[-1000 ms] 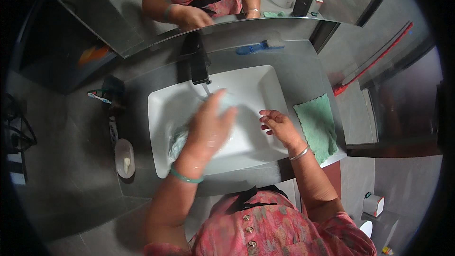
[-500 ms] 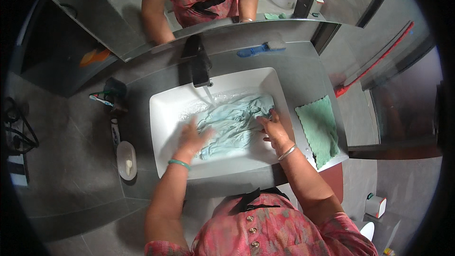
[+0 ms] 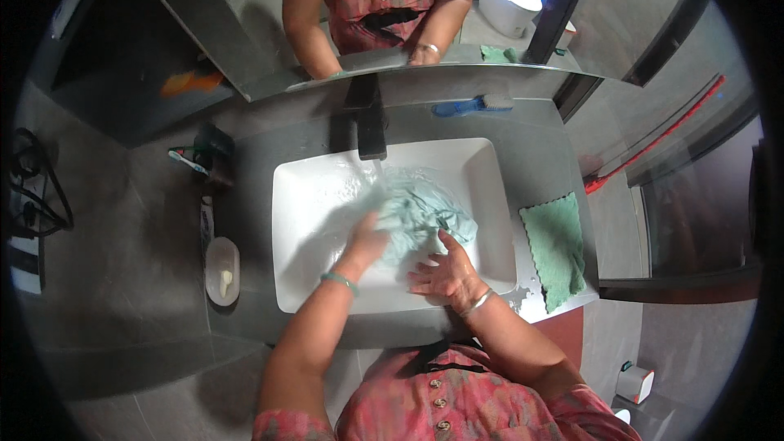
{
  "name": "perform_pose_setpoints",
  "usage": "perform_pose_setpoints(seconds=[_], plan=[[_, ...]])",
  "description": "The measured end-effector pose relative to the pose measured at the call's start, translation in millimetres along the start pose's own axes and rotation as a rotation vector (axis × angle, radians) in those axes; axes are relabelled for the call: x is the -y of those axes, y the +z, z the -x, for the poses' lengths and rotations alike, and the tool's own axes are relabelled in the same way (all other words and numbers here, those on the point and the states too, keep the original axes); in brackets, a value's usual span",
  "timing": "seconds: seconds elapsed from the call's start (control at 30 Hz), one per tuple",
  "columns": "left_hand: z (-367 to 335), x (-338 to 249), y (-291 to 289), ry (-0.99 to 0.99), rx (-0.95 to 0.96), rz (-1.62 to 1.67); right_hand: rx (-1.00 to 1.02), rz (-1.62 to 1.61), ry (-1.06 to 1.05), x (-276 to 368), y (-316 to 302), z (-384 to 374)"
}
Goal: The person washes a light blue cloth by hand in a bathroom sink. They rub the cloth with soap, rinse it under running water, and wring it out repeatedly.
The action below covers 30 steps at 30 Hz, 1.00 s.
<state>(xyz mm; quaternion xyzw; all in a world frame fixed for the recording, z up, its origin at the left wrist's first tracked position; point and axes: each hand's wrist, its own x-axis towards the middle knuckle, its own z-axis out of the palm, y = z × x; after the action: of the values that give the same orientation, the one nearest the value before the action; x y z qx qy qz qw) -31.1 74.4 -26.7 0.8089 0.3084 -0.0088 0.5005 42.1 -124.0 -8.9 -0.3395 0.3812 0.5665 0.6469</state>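
Two bare hands at a white basin (image 3: 490, 204), a glossy, rounded-cornered rectangle with sloping walls, set on a dark grey, matt tabletop (image 3: 253, 220). The pale blue-green cloth (image 3: 420, 208) lies inside the basin, right of centre, as a wet, loosely crumpled heap; its thin fabric gathers into fine, irregular folds. A narrow stream of water (image 3: 378, 168) falls from the angular black tap (image 3: 371, 132) beside the heap's upper left, and the water surface there is rippled.

The left hand (image 3: 369, 241), slightly blurred, lies at the cloth's left edge; whether its grip is clamped on the fabric cannot be told. The right hand (image 3: 449, 276) is over the basin's near side, its grip apart — fingers spread, thumb raised close to the cloth's lower edge — though contact is unclear. A smooth green bangle (image 3: 340, 282) rings the left wrist, a shiny silver-coloured bangle (image 3: 477, 303) the right.

Right of the basin lies a flat green towel (image 3: 555, 253) with scalloped edges and a soft, napped texture. Behind the basin rests a blue-handled brush (image 3: 461, 107) with pale bristles. At left, an oval white dish (image 3: 213, 292) holds a small, cream-coloured piece of soap (image 3: 225, 282).
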Motion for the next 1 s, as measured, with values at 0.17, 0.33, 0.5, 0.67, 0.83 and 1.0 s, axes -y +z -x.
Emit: perform_pose_setpoints(seconds=[0.17, 0.33, 0.5, 0.67, 0.83, 1.0], plan=[[89, -91, 39, 0.706, 0.089, -0.212, 0.609, -0.09, -0.194, 19, 11, -8], [59, -106, 65, 0.399, 0.09, -0.418, 0.454, 0.397, -0.57, 18, 7, -20], [32, -89, 73, 0.484, -0.431, -0.284, 0.504, 0.342, -0.687, 11, -10, -58], [66, -96, 91, 0.696, -0.032, -0.285, 0.812, 0.003, -0.349, 28, -23, -76], [-16, -45, 50, 0.216, -0.243, -0.39, 0.254, 0.186, -0.455, 20, -1, -49], [-44, 58, -11, -0.06, -0.283, 0.233, 0.174, -0.019, -0.454, 30, 7, -35]])
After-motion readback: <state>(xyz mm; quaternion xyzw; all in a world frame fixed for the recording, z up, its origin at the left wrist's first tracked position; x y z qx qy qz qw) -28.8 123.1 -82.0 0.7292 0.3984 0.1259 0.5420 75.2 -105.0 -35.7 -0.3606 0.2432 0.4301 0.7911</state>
